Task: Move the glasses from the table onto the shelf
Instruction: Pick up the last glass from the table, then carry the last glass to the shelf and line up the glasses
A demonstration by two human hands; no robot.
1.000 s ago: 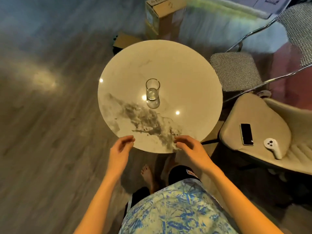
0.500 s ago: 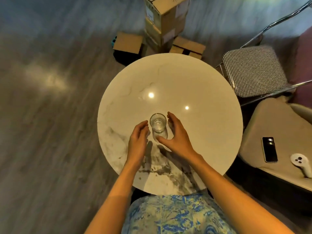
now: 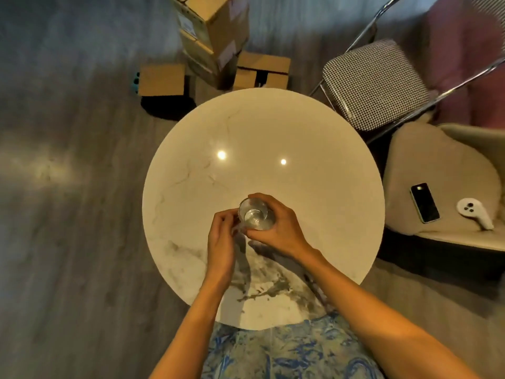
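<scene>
glass (image 3: pixel 254 216): clear, upright, near middle of round marble surface (image 3: pixel 314 187)
right hand (image 3: pixel 281 228): wrapped round glass
left hand (image 3: pixel 222 236): fingertips curled against glass's left side
right side: checked chair (image 3: pixel 374 83), beige seat with phone (image 3: pixel 425 202) and white controller (image 3: pixel 474 213)
far side: cardboard boxes (image 3: pixel 216 36) on floor

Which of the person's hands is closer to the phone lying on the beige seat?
Right. The right hand wraps the glass, on the phone's side; the left hand sits farther away.
</scene>
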